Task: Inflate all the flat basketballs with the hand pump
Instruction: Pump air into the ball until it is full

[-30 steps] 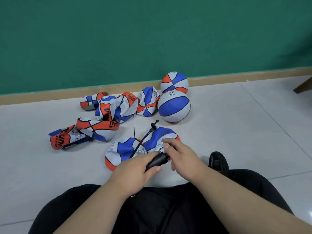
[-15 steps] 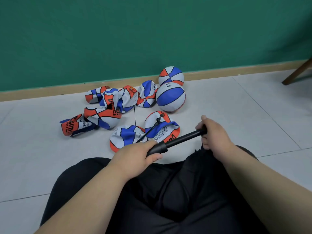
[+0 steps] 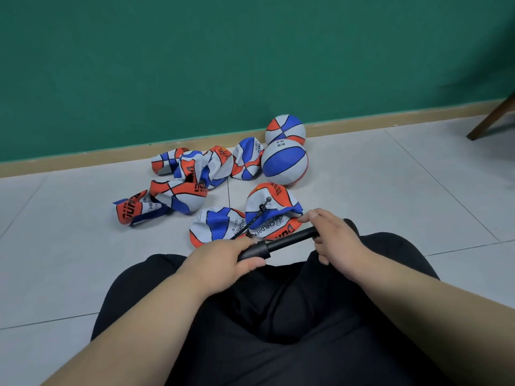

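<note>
The black hand pump (image 3: 278, 243) lies slanted over the person's lap, held at both ends. The left hand (image 3: 223, 263) is wrapped tight round its fat barrel. The right hand (image 3: 331, 238) has its fingers curled round the handle at the other end. A bit of thin rod shows between the two hands. A thin black hose (image 3: 257, 218) runs from the pump's front end to a half-flat ball (image 3: 274, 201), which lies on the floor (image 3: 390, 190) just beyond the pump. Touching it, to the pump's left, sits another flat ball (image 3: 214, 227). Farther beyond the pump, to the left, is a crumpled heap of flat balls (image 3: 192, 176). Straight beyond the pump two round balls touch each other, the nearer ball (image 3: 284, 162) and the far ball (image 3: 284, 129), by the green wall (image 3: 250, 65). Far to the pump's right a brown chair leg (image 3: 493, 118) pokes in
</note>
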